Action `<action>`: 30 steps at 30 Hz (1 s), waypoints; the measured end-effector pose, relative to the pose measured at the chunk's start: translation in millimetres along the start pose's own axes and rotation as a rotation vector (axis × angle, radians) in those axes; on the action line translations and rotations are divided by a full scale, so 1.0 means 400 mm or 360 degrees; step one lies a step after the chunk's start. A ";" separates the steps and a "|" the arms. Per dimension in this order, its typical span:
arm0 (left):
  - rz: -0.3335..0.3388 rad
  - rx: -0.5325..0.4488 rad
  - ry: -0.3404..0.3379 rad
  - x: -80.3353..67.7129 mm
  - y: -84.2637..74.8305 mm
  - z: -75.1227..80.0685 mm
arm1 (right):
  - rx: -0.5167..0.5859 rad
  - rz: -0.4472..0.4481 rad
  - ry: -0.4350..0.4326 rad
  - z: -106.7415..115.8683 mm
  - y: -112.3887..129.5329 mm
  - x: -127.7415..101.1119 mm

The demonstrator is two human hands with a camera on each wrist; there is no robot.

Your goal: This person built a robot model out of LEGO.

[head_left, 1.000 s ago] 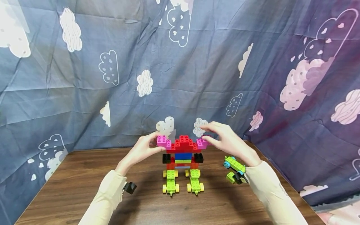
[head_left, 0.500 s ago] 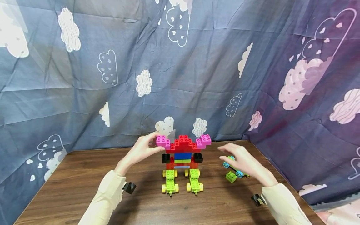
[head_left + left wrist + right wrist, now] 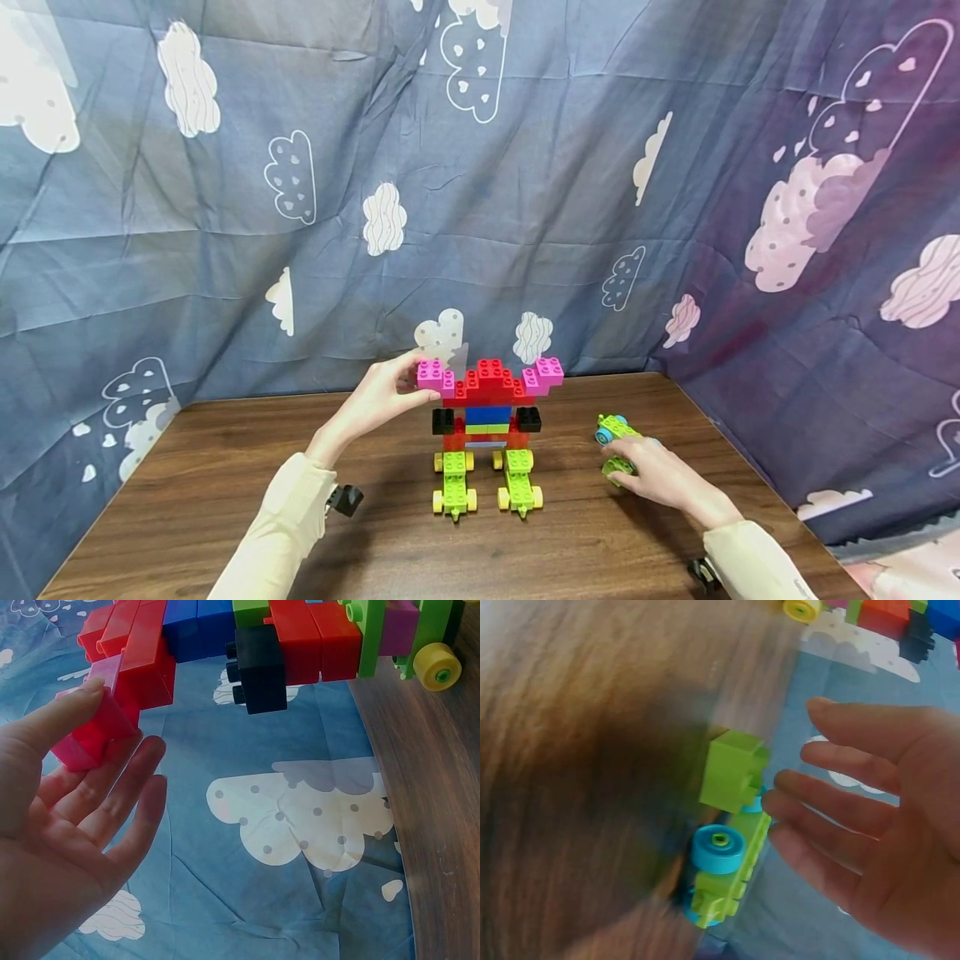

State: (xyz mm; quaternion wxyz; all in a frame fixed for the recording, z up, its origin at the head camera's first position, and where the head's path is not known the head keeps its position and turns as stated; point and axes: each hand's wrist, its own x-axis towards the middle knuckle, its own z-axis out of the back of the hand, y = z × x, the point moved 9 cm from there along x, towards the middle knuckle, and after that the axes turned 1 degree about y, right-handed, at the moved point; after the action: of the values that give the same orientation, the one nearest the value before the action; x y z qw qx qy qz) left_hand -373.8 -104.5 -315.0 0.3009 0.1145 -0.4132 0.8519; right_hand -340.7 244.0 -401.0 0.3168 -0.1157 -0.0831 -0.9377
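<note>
A toy-brick figure stands mid-table in the head view, with a red top (image 3: 491,379), a blue middle and two lime wheeled bases (image 3: 455,487) with yellow wheels as feet. My left hand (image 3: 378,400) pinches the pink brick (image 3: 430,375) at the figure's left upper end. In the left wrist view the thumb lies on one side of that pink brick (image 3: 116,705), fingers on the other. My right hand (image 3: 667,479) hovers by a loose lime brick (image 3: 617,468), fingers spread and partly covering it. The right wrist view shows the lime brick (image 3: 731,771) just off the fingertips.
Behind the loose brick sits a lime wheeled base (image 3: 617,428) with blue wheels, partly hidden by the right hand. A matching pink brick (image 3: 549,369) tops the figure's other side. A dark cloud-print cloth (image 3: 337,275) hangs behind the wooden table (image 3: 405,558).
My right hand has left the pink brick on the figure's right side and moved right and down to the loose lime brick. My left hand stays on its pink brick.
</note>
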 end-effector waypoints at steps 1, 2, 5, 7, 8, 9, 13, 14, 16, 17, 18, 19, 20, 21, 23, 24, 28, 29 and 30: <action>-0.0002 -0.0005 -0.0001 0.000 0.000 0.000 | -0.0001 -0.0003 0.0018 -0.007 -0.003 -0.001; -0.0002 -0.0008 -0.0003 -0.001 0.000 0.000 | -0.0002 -0.0009 0.0034 -0.012 -0.006 -0.002; -0.0006 -0.0008 -0.0010 -0.001 0.001 0.001 | 0.0002 -0.0020 0.0084 -0.025 -0.008 -0.003; -0.0008 0.0001 -0.0014 -0.001 0.000 0.001 | 0.0027 0.0007 0.0105 -0.030 -0.001 -0.001; -0.0009 0.0001 -0.0014 -0.001 0.000 0.001 | 0.0046 0.0025 0.0119 -0.032 0.004 0.000; -0.0010 0.0001 -0.0014 -0.001 0.000 0.001 | 0.0057 0.0044 0.0129 -0.034 0.009 0.001; -0.0013 -0.0001 -0.0012 -0.002 -0.001 0.000 | 0.0052 0.0046 0.0134 -0.032 0.017 0.003; -0.0014 -0.0002 -0.0012 -0.002 -0.002 0.000 | 0.0026 0.0034 0.0122 -0.029 0.017 0.002; -0.0011 -0.0005 -0.0012 -0.002 -0.003 0.000 | -0.0014 -0.0004 0.0110 -0.027 0.011 0.001; -0.0009 -0.0007 -0.0011 -0.002 -0.004 0.000 | -0.0029 -0.0011 0.0109 -0.027 0.008 0.001; -0.0007 -0.0008 -0.0010 -0.001 -0.004 0.000 | -0.0035 -0.0010 0.0113 -0.027 0.007 0.001; -0.0005 -0.0007 -0.0010 -0.001 -0.004 0.001 | -0.0037 -0.0003 0.0119 -0.029 0.005 0.001; -0.0004 -0.0005 -0.0009 -0.002 -0.004 0.001 | -0.0030 0.0007 0.0127 -0.032 0.004 0.001; -0.0001 -0.0005 -0.0009 -0.002 -0.003 0.001 | -0.0014 0.0018 0.0138 -0.036 0.002 0.001; 0.0003 0.0000 -0.0007 -0.003 -0.003 0.000 | 0.0022 0.0036 0.0163 -0.043 -0.002 0.001; 0.0006 0.0001 -0.0006 -0.003 -0.002 0.000 | 0.0037 0.0043 0.0173 -0.045 -0.004 0.001; 0.0018 0.0004 0.0004 -0.003 0.001 0.000 | 0.0087 0.0039 0.0201 -0.054 -0.012 0.003; 0.0020 0.0005 0.0006 -0.003 0.001 0.001 | 0.0092 0.0046 0.0197 -0.054 -0.011 0.003; 0.0021 0.0006 0.0007 -0.003 0.001 0.001 | 0.0101 0.0048 0.0195 -0.055 -0.011 0.004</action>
State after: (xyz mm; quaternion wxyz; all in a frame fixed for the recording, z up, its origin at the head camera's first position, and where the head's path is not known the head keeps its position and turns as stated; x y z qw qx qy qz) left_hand -373.2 -105.5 -315.4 0.2960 0.1106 -0.4115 0.8549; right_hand -348.3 241.6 -422.0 0.3389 -0.0491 -0.0916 -0.9351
